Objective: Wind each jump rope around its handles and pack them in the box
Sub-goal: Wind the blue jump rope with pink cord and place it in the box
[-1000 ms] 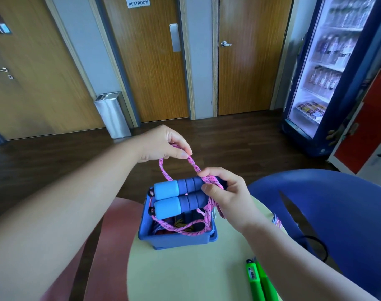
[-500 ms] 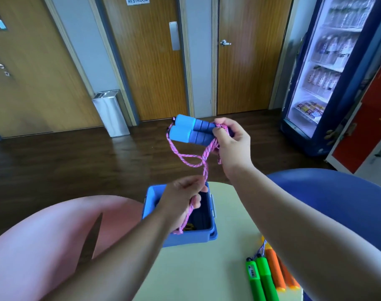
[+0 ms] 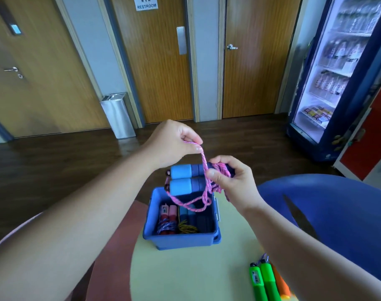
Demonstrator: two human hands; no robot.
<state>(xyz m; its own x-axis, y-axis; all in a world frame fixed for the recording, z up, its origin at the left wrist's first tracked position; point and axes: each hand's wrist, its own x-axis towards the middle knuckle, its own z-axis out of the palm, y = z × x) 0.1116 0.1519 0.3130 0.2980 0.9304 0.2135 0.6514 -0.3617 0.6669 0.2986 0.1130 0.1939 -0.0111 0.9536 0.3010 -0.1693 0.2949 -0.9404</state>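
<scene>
My right hand [image 3: 230, 181] grips two blue foam handles [image 3: 185, 179] held side by side above the blue box [image 3: 180, 237], with pink rope wound round their right ends. My left hand [image 3: 174, 142] pinches the pink rope [image 3: 203, 158] just above the handles, pulling a strand up. A loose loop of the rope [image 3: 193, 205] hangs down into the box. Inside the box lie wound jump ropes: red handles [image 3: 169, 213] at the left and dark blue handles [image 3: 191, 216] beside them.
The box stands on a round pale green table [image 3: 185, 274]. Green jump rope handles [image 3: 263, 281] and orange ones [image 3: 281, 285] lie at the table's front right. A blue chair [image 3: 337, 209] is at the right, a pink chair [image 3: 115, 246] at the left.
My right hand has brought the handles down from high up to just above the box. My left hand has risen from the box rim and now pulls the rope up over the handles.
</scene>
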